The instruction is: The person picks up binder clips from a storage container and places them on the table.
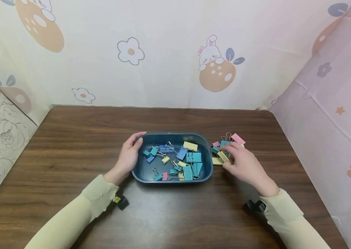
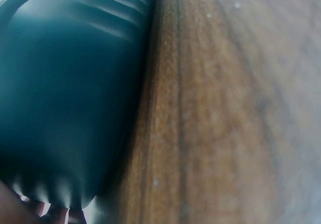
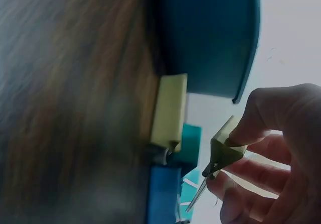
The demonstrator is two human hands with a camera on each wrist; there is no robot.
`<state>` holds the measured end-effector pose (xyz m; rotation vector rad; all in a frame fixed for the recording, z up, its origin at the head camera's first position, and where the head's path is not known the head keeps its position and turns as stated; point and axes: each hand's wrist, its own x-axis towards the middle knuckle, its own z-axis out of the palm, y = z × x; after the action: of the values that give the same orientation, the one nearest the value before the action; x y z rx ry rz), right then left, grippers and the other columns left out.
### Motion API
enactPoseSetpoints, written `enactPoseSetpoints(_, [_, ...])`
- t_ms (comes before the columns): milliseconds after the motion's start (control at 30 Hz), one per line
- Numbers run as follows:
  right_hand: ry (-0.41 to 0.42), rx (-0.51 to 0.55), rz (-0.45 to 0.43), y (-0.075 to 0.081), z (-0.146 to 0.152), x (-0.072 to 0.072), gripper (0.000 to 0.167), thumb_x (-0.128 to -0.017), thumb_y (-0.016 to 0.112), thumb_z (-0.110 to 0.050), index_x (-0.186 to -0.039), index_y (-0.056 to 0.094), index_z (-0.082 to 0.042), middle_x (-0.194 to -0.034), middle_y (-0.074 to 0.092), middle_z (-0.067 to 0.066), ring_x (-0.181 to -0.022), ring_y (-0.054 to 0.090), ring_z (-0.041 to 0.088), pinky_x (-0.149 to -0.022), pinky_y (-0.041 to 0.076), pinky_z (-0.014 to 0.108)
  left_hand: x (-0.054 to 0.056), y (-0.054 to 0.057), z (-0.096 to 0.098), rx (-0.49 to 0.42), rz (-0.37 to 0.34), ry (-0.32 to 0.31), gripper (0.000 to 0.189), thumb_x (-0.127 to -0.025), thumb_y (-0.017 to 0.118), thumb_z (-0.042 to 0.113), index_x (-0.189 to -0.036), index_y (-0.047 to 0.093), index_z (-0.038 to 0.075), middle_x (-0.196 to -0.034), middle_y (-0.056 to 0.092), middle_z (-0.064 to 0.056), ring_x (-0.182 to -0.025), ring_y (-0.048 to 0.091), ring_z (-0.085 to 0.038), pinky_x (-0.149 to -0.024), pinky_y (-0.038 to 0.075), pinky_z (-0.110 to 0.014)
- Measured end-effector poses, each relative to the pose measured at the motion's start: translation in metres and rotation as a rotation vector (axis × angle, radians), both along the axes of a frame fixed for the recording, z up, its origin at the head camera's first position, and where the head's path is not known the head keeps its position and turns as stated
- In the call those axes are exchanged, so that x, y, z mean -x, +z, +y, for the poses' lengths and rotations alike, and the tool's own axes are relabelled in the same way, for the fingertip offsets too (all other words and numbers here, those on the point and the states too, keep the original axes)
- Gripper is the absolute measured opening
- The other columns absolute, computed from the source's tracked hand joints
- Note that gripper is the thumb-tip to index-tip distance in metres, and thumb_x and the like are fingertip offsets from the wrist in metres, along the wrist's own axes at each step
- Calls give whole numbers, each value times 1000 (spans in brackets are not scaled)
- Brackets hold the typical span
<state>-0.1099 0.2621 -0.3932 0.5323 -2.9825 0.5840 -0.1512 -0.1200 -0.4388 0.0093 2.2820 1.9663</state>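
A dark blue plastic bin stands on the table with several yellow, teal, blue and pink binder clips inside. My left hand grips its left end, thumb at the rim; some fingertips show at the bottom of the left wrist view. Just right of the bin, my right hand pinches a yellow binder clip between thumb and fingers, its wire handle pointing down. Beneath and behind that hand lies a small pile of clips, including a pink clip and another yellow clip, partly hidden by the fingers.
The brown wooden table extends around the bin on all sides. A patterned curtain hangs along its back edge, and another patterned sheet runs down the right side. In the right wrist view, a blue clip lies beside the yellow one.
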Motion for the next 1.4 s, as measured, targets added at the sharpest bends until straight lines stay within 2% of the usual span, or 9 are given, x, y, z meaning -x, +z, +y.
enactPoseSetpoints(133, [-16,-68,-17,-7,5,-1,43,-77,65,-7,-120,69,-7,-109,60,6,-67,48,15,-57,40,32,0,0,1,-5,-2,4,39,-109,39,25,-144,50,14,-150,43,-2,-141,34,-24,-116,21,-53])
enactPoseSetpoints(300, [-9,-106,-49,-10,10,-2,47,-77,70,-6,-124,67,-6,-110,61,8,-76,52,20,-63,44,35,0,0,1,-3,-9,6,39,-109,39,26,-144,50,14,-151,43,-1,-142,33,-23,-116,20,-53])
enactPoseSetpoints(567, [-19,-95,-78,-9,20,-2,49,-79,78,-6,-126,65,-7,-113,65,12,-82,58,24,-73,53,45,0,-2,0,6,-17,4,39,-109,39,28,-144,50,17,-151,43,0,-142,32,-23,-116,20,-53])
enactPoseSetpoints(700, [-16,-86,-71,-8,20,-1,48,-80,79,-8,-126,66,-7,-105,64,9,-81,58,23,-70,52,41,0,-1,0,5,-11,7,38,-109,39,27,-143,51,16,-151,43,0,-142,32,-22,-117,19,-52])
enactPoseSetpoints(867, [-13,-36,-50,1,13,3,41,-84,76,-10,-125,66,-7,-101,66,7,-81,59,20,-65,49,35,0,1,0,4,-16,8,38,-109,39,26,-143,51,17,-152,42,0,-143,31,-22,-117,19,-52])
enactPoseSetpoints(1000, [8,59,-33,10,1,7,35,-89,72,-9,-124,67,-7,-105,69,9,-82,61,19,-63,51,32,0,1,1,1,-14,5,38,-109,39,25,-144,51,16,-152,42,-1,-143,31,-22,-117,19,-52])
enactPoseSetpoints(1200, [82,185,-9,18,-33,10,28,-90,73,-10,-118,70,-8,-104,69,4,-81,59,14,-65,53,32,0,2,0,7,-13,9,37,-109,39,25,-143,51,18,-152,41,-1,-144,30,-22,-117,19,-52])
enactPoseSetpoints(1400, [166,240,-65,15,-72,10,28,-89,74,-11,-117,70,-9,-104,69,3,-79,58,12,-64,51,29,-1,3,1,7,-19,8,37,-108,39,25,-143,52,19,-153,41,0,-144,30,-22,-117,20,-52])
